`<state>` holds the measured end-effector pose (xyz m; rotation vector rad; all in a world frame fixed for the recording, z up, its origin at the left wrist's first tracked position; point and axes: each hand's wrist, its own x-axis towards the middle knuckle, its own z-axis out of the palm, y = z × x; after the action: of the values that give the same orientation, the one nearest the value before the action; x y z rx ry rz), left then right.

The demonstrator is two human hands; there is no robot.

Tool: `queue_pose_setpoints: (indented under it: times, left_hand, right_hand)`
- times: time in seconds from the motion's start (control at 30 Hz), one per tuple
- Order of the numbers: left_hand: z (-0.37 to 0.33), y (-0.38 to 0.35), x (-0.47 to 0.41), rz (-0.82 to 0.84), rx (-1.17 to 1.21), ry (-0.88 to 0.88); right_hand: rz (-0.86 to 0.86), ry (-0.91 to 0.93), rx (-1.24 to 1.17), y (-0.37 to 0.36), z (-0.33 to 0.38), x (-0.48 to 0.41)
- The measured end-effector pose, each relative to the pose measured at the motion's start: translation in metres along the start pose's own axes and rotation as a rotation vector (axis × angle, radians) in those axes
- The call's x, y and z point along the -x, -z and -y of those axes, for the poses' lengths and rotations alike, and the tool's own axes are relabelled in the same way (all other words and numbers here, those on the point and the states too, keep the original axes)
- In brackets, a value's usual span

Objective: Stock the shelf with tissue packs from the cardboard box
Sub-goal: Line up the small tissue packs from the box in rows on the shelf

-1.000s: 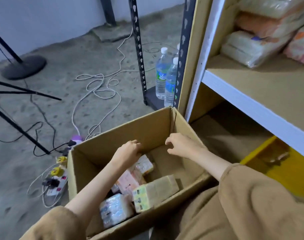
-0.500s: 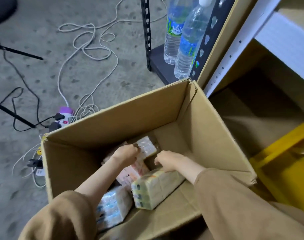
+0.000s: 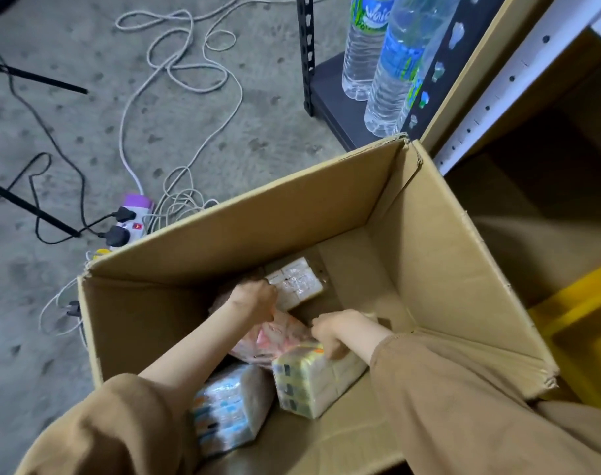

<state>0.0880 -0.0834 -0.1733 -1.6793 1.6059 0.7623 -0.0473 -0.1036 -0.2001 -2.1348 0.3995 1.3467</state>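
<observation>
An open cardboard box (image 3: 439, 255) stands on the floor with several tissue packs at its bottom. My left hand (image 3: 254, 298) reaches deep inside, fingers closed on the top edge of a pink tissue pack (image 3: 275, 341). My right hand (image 3: 336, 332) is down beside it, fingers curled over the yellow-and-beige tissue pack (image 3: 309, 382) and touching the pink one. A clear-wrapped beige pack (image 3: 297, 281) lies at the far end. A blue-and-white pack (image 3: 223, 409) lies nearest me, partly under my left sleeve. The shelf (image 3: 498, 94) rises at the right.
Two water bottles (image 3: 384, 70) stand on a low black rack (image 3: 330, 94) behind the box. White and black cables and a power strip (image 3: 131, 217) lie on the concrete floor at the left. A yellow bin (image 3: 580, 334) sits under the shelf at the right.
My view has tilted down and closer to the box. Both hands have gone from near the rim down onto the packs, the left closing on the pink one.
</observation>
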Motion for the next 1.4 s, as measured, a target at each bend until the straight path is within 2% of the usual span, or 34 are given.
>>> queue_pose_setpoints:
  times: [0.17,0.3,0.43,0.53,0.6,0.7,0.93,1.07,1.23,1.27,1.33,1.4]
  left_hand:
    - [0.029,0.010,0.031,-0.048,0.124,0.031]
    - [0.038,0.005,0.050,-0.183,0.154,0.017]
    - [0.032,-0.015,0.060,-0.188,0.152,0.013]
    - [0.024,-0.022,0.055,-0.140,0.140,0.045]
    - [0.015,-0.023,0.048,-0.125,0.061,0.045]
    - [0.001,-0.028,0.037,-0.132,-0.020,0.034]
    - [-0.012,-0.037,0.014,-0.148,-0.168,0.044]
    - [-0.010,-0.037,0.001,-0.075,-0.054,0.043]
    - [-0.006,-0.040,-0.007,-0.005,-0.013,0.015]
    - [-0.004,-0.040,-0.008,-0.002,0.004,0.015]
    - [-0.001,-0.040,-0.010,0.006,0.057,0.022]
    - [0.005,-0.039,-0.011,0.012,0.095,0.026]
  right_hand:
    - [0.004,0.060,-0.042,0.007,-0.014,0.007]
    - [0.005,0.024,-0.246,0.001,-0.031,0.018]
    - [-0.171,-0.041,-0.326,0.000,-0.049,0.034]
    - [-0.259,-0.095,-0.155,-0.005,-0.053,0.042]
    - [-0.189,-0.103,-0.076,-0.009,-0.047,0.041]
    - [-0.030,-0.121,-0.204,-0.013,-0.046,0.031]
    - [0.077,-0.220,-0.334,-0.011,-0.054,0.011]
    - [0.232,-0.227,-0.313,-0.003,-0.049,-0.002]
    - [0.306,-0.217,-0.322,-0.003,-0.048,-0.013]
    - [0.314,-0.179,-0.311,-0.006,-0.052,-0.018]
    - [0.221,-0.119,-0.348,-0.005,-0.054,-0.014]
    - [0.244,-0.218,-0.432,-0.004,-0.054,-0.013]
